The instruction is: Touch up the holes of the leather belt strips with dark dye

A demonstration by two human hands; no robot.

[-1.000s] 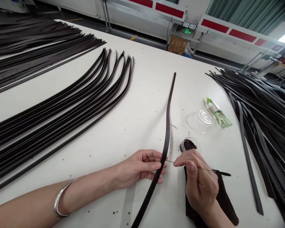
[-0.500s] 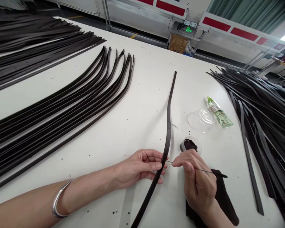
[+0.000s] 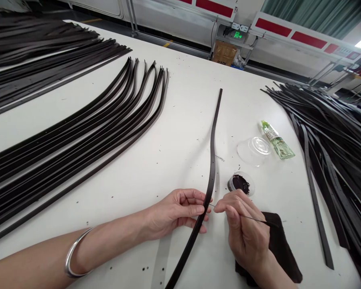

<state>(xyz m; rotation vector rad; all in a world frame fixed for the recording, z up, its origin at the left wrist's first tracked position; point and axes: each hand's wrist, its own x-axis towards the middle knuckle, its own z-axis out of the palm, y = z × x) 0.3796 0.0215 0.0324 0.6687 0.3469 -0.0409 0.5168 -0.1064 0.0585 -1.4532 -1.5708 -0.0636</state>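
White laminate table (image 3: 180, 120): left hand (image 3: 176, 212) pinches leather belt (image 3: 211, 168), right hand (image 3: 243, 228) grips thin wire (image 3: 252, 218)

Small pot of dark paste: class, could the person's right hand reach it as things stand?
Probably yes: the right hand sits just below the small pot of dark paste, nothing between them.

One left hand (image 3: 176, 212), one right hand (image 3: 246, 233), one leather strap (image 3: 212, 168), one dye pot (image 3: 229, 185).
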